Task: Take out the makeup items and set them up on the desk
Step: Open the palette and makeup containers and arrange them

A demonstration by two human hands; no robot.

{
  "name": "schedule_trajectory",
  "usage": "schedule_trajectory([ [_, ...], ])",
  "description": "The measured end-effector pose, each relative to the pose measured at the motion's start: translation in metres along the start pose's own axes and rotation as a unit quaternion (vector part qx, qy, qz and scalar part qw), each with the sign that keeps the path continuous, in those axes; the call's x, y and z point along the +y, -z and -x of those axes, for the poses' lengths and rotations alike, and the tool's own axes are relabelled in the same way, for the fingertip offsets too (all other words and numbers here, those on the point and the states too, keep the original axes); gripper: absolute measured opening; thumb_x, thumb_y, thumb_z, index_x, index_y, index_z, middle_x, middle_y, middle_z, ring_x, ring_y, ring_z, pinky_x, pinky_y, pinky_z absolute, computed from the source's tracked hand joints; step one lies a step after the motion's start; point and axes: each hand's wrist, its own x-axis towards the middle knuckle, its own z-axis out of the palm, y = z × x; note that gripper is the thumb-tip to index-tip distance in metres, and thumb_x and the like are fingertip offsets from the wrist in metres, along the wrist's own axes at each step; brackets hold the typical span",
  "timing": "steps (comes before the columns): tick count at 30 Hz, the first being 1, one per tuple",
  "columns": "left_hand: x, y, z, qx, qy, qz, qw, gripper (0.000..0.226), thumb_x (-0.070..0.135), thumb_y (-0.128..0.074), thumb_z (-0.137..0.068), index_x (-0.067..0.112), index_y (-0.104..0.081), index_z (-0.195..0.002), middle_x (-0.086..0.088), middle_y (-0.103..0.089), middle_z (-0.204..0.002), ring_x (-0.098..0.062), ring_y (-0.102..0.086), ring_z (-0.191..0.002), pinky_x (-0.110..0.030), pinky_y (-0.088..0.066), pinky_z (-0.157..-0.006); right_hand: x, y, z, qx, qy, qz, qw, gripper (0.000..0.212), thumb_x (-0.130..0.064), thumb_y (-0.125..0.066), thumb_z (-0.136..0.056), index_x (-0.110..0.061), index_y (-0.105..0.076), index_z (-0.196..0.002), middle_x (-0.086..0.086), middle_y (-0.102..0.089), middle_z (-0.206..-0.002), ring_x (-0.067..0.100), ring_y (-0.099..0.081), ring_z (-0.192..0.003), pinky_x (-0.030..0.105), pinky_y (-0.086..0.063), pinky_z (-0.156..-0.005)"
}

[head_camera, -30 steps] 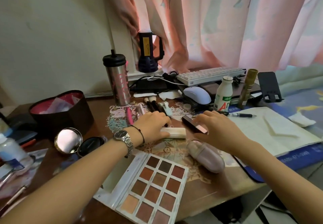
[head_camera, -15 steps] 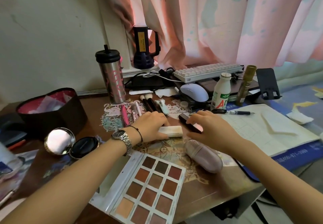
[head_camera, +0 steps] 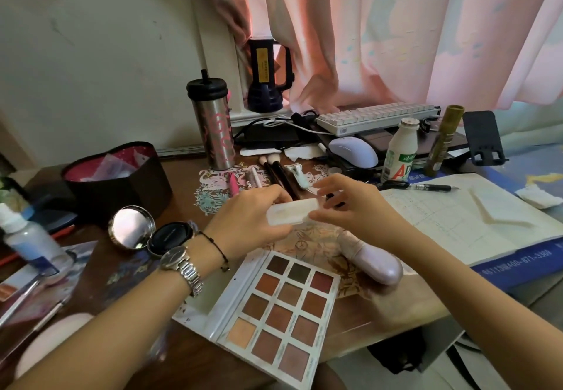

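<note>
Mid-frame, the white case (head_camera: 292,213) lies lengthwise between both hands: left hand (head_camera: 249,222) grips one end, right hand (head_camera: 353,207) pinches the other (possibly opening it).

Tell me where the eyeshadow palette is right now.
In the head view, the eyeshadow palette lies open near the desk's front edge, below both hands, left of the lilac case and right of the black compact.

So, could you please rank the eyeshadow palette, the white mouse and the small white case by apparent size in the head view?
1. eyeshadow palette, though nearest the camera.
2. and 3. white mouse and small white case look alike; hands partly cover the case.
</note>
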Motion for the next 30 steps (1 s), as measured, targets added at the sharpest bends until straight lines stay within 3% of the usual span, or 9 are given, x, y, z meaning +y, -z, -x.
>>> schedule_trajectory([
  [6,0.003,0.016,0.030,0.037,-0.014,0.003,0.999,0.034,0.040,-0.070,-0.076,0.026,-0.056,-0.103,0.014,-0.060,-0.094,-0.004,-0.056,-0.084,-0.028,-0.053,-0.068,-0.020,-0.013,-0.001,-0.084,0.003,-0.074,0.994,0.024,-0.024,-0.072,-0.079,-0.017,-0.064,-0.101,-0.004,-0.068,-0.091,0.011,-0.067,-0.075,0.030,-0.058,-0.071],
  [13,0.003,0.032,0.051,-0.032,0.091,0.164,0.982,0.032,0.044,-0.071,-0.076,0.030,-0.061,-0.103,0.014,-0.065,-0.100,-0.001,-0.062,-0.086,-0.020,-0.053,-0.073,-0.034,-0.022,0.005,-0.062,0.069,-0.040,0.995,0.022,-0.017,-0.077,-0.073,-0.026,-0.065,-0.089,-0.016,-0.065,-0.085,-0.001,-0.063,-0.075,0.012,-0.049,-0.063],
  [18,0.002,0.039,0.060,-0.060,0.130,0.243,0.959,0.020,0.035,-0.063,-0.085,0.026,-0.064,-0.104,0.011,-0.067,-0.101,0.000,-0.063,-0.095,-0.027,-0.052,-0.087,-0.040,-0.022,0.008,-0.079,0.105,-0.030,0.991,0.023,-0.015,-0.078,-0.071,-0.025,-0.066,-0.088,-0.015,-0.067,-0.088,0.001,-0.064,-0.083,0.013,-0.052,-0.070],
  [21,0.001,0.041,0.065,-0.087,0.144,0.269,0.948,0.019,0.031,-0.065,-0.085,0.024,-0.065,-0.103,0.010,-0.070,-0.100,0.000,-0.065,-0.093,-0.026,-0.053,-0.087,-0.044,-0.022,0.010,-0.096,0.119,-0.043,0.987,0.021,-0.011,-0.078,-0.071,-0.019,-0.068,-0.088,-0.015,-0.068,-0.088,0.002,-0.065,-0.085,0.013,-0.052,-0.071],
  [25,0.003,0.040,0.070,-0.131,0.164,0.315,0.926,0.022,0.026,-0.064,-0.086,0.021,-0.062,-0.108,-0.002,-0.073,-0.099,-0.015,-0.069,-0.090,-0.030,-0.057,-0.080,-0.044,-0.021,0.010,-0.122,0.131,-0.042,0.983,0.022,-0.011,-0.077,-0.072,-0.016,-0.069,-0.092,-0.012,-0.069,-0.093,0.003,-0.066,-0.089,0.020,-0.054,-0.079],
  [30,0.006,0.042,0.072,-0.149,0.172,0.357,0.906,0.034,0.022,-0.061,-0.088,0.016,-0.054,-0.121,-0.010,-0.069,-0.107,-0.024,-0.068,-0.095,-0.035,-0.057,-0.082,-0.045,-0.022,0.011,-0.135,0.124,-0.061,0.981,0.024,-0.011,-0.076,-0.074,-0.017,-0.069,-0.095,-0.011,-0.069,-0.096,0.003,-0.065,-0.092,0.023,-0.054,-0.082],
])
